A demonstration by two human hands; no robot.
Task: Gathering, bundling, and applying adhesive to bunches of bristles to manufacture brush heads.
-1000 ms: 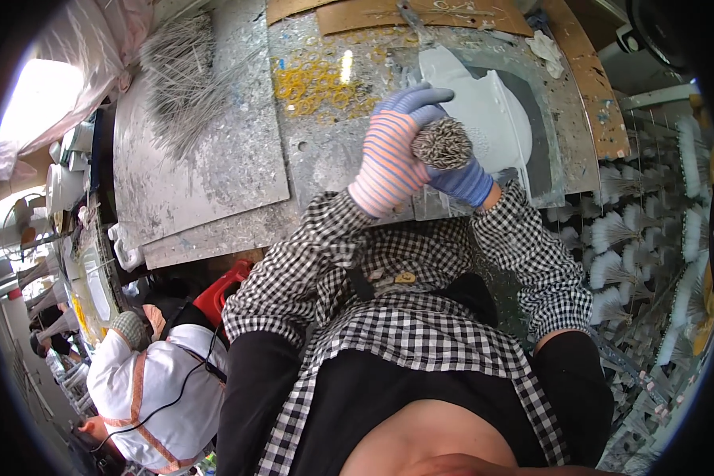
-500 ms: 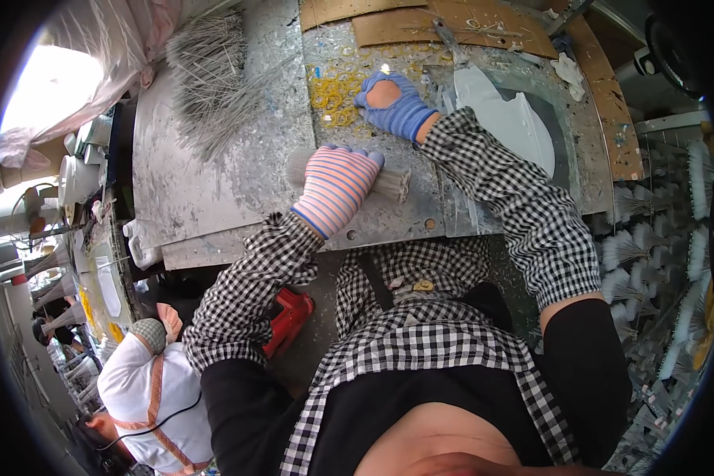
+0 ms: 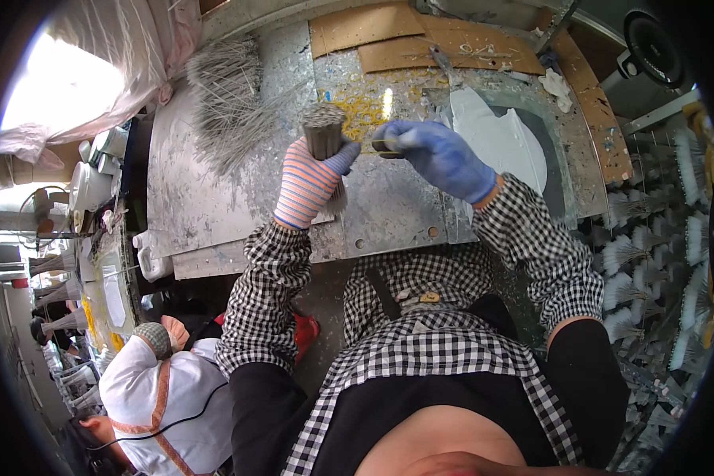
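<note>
A bundle of thin grey strands (image 3: 324,135) stands nearly upright in my left hand (image 3: 303,186), which wears an orange-and-blue striped glove. Its packed ends face up, and more strands show below the fist. To the right, my right hand (image 3: 446,159), in a blue glove, pinches a thin yellow rubber band (image 3: 382,141). The band runs toward my left thumb; whether it touches the thumb or bundle I cannot tell. Behind the hands, many loose yellow rubber bands (image 3: 358,119) lie scattered on the worn grey worktable (image 3: 206,198).
A large heap of loose grey strands (image 3: 224,95) lies at the table's far left. Flat white sheets (image 3: 504,143), a scraper (image 3: 443,59) and cardboard (image 3: 484,47) occupy the right and back. Another person (image 3: 163,404) sits at lower left. White-bristled pieces (image 3: 635,254) hang at right.
My left hand has turned the bundle from lying on the table to upright. My right hand has come back from the rubber band pile toward the bundle, now with one band.
</note>
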